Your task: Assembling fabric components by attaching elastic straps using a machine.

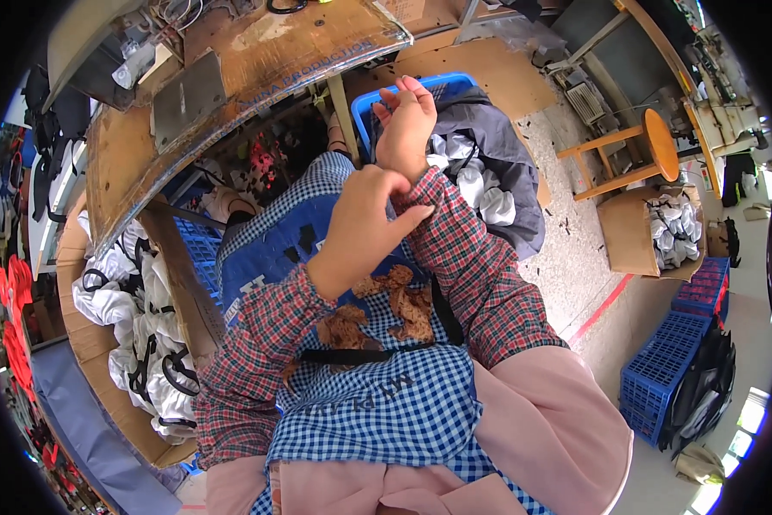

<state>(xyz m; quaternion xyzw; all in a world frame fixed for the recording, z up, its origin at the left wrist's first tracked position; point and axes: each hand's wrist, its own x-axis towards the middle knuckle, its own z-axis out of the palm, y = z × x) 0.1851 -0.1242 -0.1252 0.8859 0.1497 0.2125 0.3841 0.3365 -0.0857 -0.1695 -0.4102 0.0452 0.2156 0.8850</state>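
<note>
Left hand (360, 225) half-open at right plaid sleeve (480, 262), grip unclear; right hand (406, 129) loosely curled, seemingly empty, before blue tub (455, 78); table (274, 64) left of tub, wooden stool (663, 144) right.

"Where could the left hand (356, 219) pass?"

"Toward three o'clock there's room above the speckled floor (558, 283), but the right sleeve (480, 266) lies across the way."

"One o'clock?"

"The right hand (406, 129) is in front, then the blue bin (360, 112), heaped with dark cloth (525, 193)."

"Eleven?"

"The wooden table (317, 39) juts in there."

"Eight?"

"A big carton (90, 343), packed with white bundles (111, 300)."

"Beyond the floor?"

"A stool (662, 144) between two and three, a smaller carton (628, 232) at three, a blue crate (665, 352) at four."
</note>
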